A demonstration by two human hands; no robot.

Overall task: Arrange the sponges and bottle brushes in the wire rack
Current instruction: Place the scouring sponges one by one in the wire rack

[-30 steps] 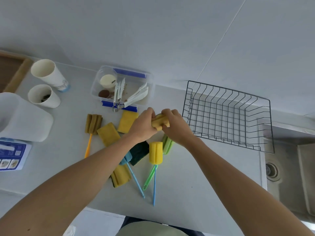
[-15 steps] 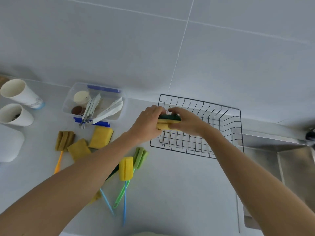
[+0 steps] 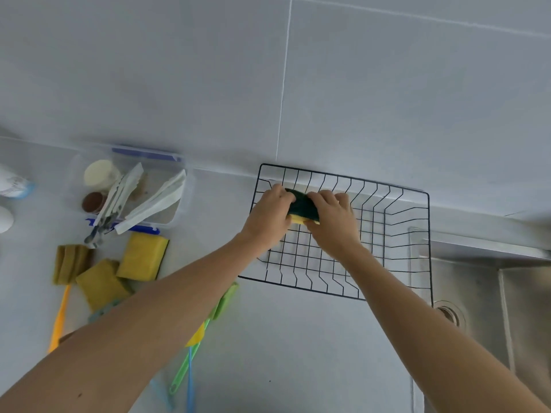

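One sponge (image 3: 302,207), gripped by both the left hand (image 3: 269,214) and right hand (image 3: 332,217), reaches the wire rack (image 3: 396,222). Every other sponge and brush waits outside.

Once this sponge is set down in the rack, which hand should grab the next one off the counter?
Left. The left hand is on the side where the loose yellow sponge lies; the right hand would have to cross over.

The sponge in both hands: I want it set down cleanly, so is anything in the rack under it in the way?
Nothing visible. The sponge is held by the left hand and right hand inside the wire rack, near its back left corner. The rack floor that shows is bare; the patch under the hands is hidden.
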